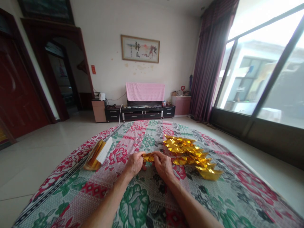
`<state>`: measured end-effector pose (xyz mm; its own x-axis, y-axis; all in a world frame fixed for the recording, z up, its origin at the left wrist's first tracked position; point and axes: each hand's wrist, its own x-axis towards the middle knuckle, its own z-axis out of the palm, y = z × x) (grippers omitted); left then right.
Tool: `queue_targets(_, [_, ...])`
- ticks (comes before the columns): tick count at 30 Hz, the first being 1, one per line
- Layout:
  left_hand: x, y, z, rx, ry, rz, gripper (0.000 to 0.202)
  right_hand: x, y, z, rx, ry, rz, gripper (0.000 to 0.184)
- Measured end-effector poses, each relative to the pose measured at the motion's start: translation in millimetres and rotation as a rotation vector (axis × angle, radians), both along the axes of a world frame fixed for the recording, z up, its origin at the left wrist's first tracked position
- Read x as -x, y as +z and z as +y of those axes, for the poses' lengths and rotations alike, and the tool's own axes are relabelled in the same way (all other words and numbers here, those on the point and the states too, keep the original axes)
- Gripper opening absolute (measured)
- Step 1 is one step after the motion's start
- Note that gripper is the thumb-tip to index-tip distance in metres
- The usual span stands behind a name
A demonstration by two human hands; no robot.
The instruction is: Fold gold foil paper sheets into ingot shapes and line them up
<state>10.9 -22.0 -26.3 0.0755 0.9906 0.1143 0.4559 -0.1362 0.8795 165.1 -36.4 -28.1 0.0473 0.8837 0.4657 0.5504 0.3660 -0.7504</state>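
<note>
Between my two hands is a small piece of folded gold foil paper, held just above the flowered cloth. My left hand pinches its left end, fingers closed. Its right end is gripped by my right hand, thumb on top and fingers curled under. Parts of the piece are hidden by my fingers. To the right lie several folded gold paper ingots, boat-shaped and set close together in rows. On the left rests a stack of gold paper sheets with a white sheet along its side.
A flowered cloth in red, green and white covers the round surface. Beyond it stands a low black cabinet with a pink cloth above. Purple curtains and a large window are at the right; doorways are at the left.
</note>
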Motion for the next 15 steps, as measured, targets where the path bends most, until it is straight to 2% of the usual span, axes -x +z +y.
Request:
queue_targets(5, [0.1, 2.0, -0.8, 0.015, -0.001, 0.012, 0.046, 0.0, -0.1, 0.1, 0.003, -0.031, -0.007, 0.033])
queue_targets(11, [5.7, 5.0, -0.2, 0.142, -0.002, -0.146, 0.048, -2.1, 0.3, 1.6, 0.031, -0.012, 0.020, 0.036])
queue_targets(15, [7.6, 8.8, -2.3, 0.161, 0.009, -0.230, 0.045, -2.1, 5.1, 0.1, 0.053, 0.032, 0.078, 0.039])
